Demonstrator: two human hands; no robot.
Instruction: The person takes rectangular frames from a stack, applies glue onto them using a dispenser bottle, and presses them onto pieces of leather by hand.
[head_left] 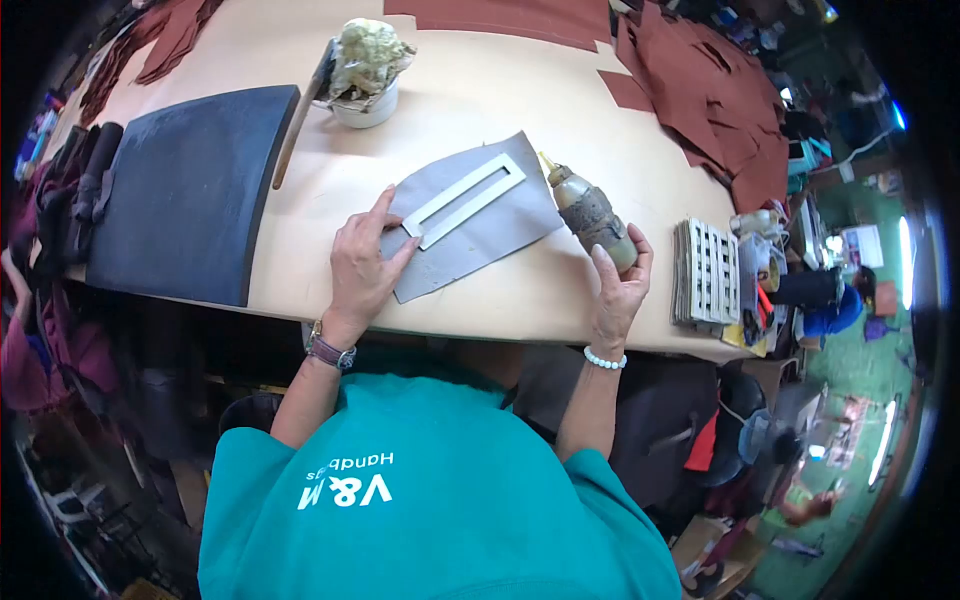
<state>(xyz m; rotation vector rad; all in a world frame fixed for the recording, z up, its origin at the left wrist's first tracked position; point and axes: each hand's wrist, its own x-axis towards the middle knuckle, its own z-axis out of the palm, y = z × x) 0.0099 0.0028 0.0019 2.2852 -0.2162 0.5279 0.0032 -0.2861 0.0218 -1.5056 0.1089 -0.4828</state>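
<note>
On the table lies a grey sheet (480,245) with an irregular outline, its surface flat like leather or fabric. A white rectangular frame (466,212) with a long slot rests slantwise on it. My left hand (362,258) lies at the sheet's left edge, thumb and index finger spread, the thumb touching the frame's near end. My right hand (618,290) is wrapped round the base of a squeeze bottle (592,212) with a yellowish nozzle and a dark, crusted band. The bottle leans up and left beside the sheet's right corner, its nozzle close to the sheet.
A dark board (190,195) lies to the left, with a long wooden-handled tool (300,125) beside it. Behind stands a white tub (368,105) with a crusted lump. Brown pieces (705,95) lie at the back right. Slotted white panels (708,272) are stacked near the right edge.
</note>
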